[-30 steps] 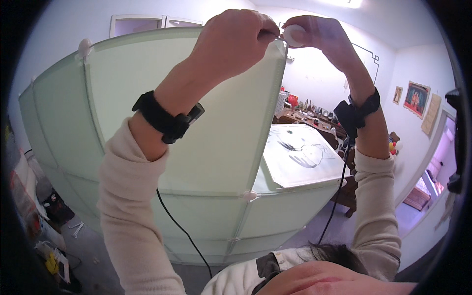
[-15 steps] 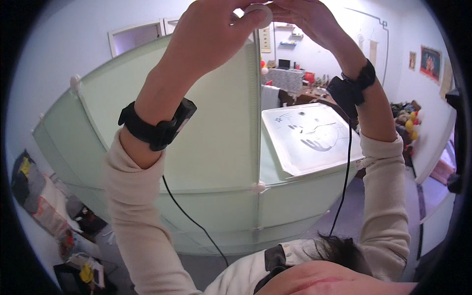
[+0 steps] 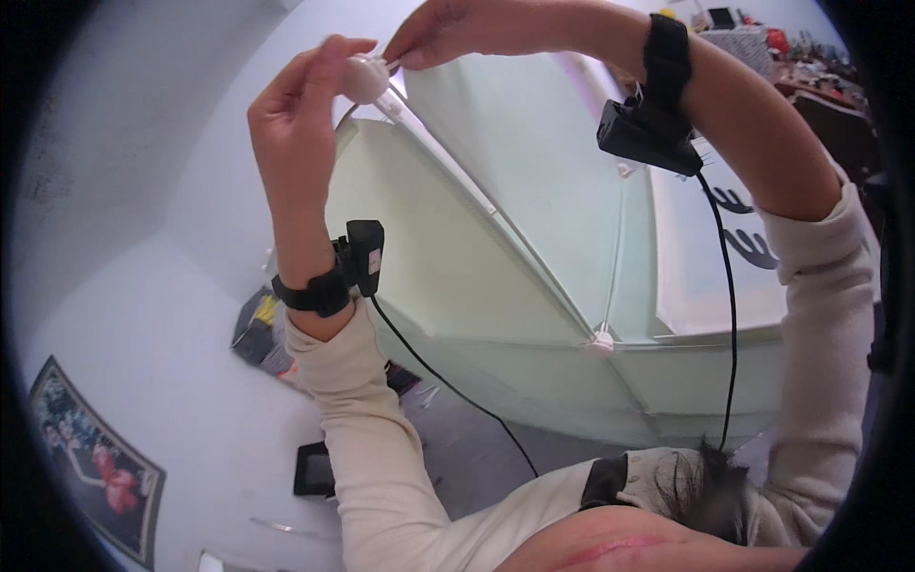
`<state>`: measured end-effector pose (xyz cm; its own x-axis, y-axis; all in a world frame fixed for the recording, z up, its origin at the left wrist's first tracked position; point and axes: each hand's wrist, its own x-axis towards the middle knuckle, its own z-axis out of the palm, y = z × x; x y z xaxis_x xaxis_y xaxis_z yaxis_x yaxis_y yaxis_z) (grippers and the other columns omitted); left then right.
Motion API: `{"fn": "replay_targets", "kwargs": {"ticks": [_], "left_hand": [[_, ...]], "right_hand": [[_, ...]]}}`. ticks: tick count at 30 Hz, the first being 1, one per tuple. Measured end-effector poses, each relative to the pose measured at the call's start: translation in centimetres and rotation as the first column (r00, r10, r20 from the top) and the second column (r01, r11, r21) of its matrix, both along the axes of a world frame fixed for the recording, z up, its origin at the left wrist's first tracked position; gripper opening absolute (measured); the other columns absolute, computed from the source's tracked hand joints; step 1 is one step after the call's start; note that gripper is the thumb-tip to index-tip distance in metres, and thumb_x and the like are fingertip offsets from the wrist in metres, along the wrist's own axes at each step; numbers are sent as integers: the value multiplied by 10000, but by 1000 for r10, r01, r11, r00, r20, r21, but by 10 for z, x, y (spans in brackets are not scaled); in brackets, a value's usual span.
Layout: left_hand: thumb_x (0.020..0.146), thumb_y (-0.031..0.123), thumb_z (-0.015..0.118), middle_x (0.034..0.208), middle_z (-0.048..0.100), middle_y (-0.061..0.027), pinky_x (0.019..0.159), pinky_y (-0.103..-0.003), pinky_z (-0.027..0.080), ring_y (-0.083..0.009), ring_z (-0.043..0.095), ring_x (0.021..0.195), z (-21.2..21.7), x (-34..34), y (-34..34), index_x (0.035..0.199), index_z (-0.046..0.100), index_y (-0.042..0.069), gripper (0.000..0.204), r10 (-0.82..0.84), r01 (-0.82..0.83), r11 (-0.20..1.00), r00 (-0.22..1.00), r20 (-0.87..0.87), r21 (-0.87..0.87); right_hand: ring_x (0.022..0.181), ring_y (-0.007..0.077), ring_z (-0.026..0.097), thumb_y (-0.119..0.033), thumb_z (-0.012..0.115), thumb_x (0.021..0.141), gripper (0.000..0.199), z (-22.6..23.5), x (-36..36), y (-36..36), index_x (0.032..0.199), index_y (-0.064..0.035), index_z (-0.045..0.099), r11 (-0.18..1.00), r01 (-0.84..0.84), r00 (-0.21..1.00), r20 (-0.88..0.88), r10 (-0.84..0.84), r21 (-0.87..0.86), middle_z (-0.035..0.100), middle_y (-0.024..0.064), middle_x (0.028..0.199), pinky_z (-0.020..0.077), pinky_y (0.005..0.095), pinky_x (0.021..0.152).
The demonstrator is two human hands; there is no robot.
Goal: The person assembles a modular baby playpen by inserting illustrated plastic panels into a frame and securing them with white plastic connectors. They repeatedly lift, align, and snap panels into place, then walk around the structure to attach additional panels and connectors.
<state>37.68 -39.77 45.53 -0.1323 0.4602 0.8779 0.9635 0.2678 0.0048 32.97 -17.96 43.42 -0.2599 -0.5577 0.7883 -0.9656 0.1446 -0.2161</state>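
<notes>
Head view: at eleven o'clock, the left hand pinches a white knob atop a pole, apparently steadying it, while the right hand meets its three-o'clock side, fingertips nearly together, grip unclear

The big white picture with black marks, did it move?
No, not that I can see: the big white picture still has its near corner just right of the pale pink knob. The camera turned, though.

Soft, cool light fills a fisheye-bent, dark-edged view.
</notes>
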Motion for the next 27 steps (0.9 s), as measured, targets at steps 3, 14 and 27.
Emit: {"fn": "replay_targets", "kwargs": {"ticks": [3,14,27], "left_hand": [[980,460,361,969,688,-94,943,-354,405,-187,607,950,17,8,7,934,698,43,538,291,-288,948,957,4,-136],[913,658,285,1200,563,-218,1078,-463,241,-312,452,1219,26,12,85,1172,566,-46,801,326,-267,942,873,363,-204],[896,655,343,1121,604,-190,967,-471,373,-300,492,1154,32,2,74,1068,626,-14,746,334,-211,917,871,360,-340]], "right_hand": [[901,197,624,-275,620,896,329,1,-7,2,1114,-32,666,999,54,997,-50,-54,-1,690,133,995,482,334,861],[985,406,592,-416,340,975,575,-17,-53,-5,1035,85,617,963,174,981,-54,-189,-207,607,308,1021,446,463,880],[682,383,631,-270,408,898,449,-20,-69,-39,680,43,644,787,194,880,-251,-403,-586,619,250,697,501,450,716]]}}
